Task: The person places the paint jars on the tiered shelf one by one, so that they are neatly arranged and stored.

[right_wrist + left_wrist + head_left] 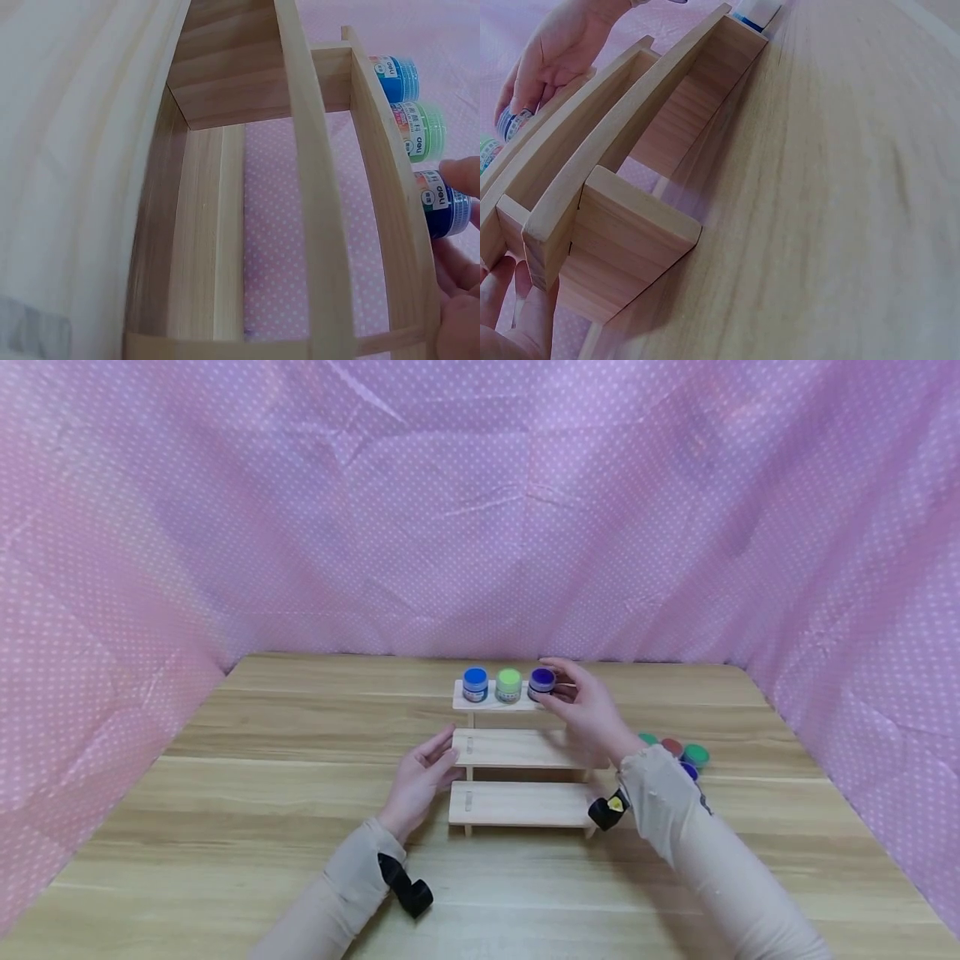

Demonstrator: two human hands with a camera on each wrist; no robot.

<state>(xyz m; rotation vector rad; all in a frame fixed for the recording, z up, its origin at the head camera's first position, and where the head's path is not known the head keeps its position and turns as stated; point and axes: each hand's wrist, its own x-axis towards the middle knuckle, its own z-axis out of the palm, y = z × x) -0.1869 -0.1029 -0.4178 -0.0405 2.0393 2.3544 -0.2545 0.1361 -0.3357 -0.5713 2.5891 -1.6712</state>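
Note:
A three-tier wooden stand (525, 749) stands on the table. On its top tier, from left to right, are a blue jar (476, 685), a light green jar (508, 686) and a dark blue-purple jar (542, 683). My right hand (588, 706) pinches the dark jar between thumb and fingers; the right wrist view shows this jar (442, 204) upright against the green one (424, 132). With thumb and fingers, my left hand (417, 781) grips the left end of the middle tier, seen also in the left wrist view (517, 315).
Several more jars, among them a green one (696, 755) and a red one (672, 747), stand on the table right of the stand, partly hidden by my right forearm. A pink dotted cloth (480, 527) hangs behind the wooden table (300, 810).

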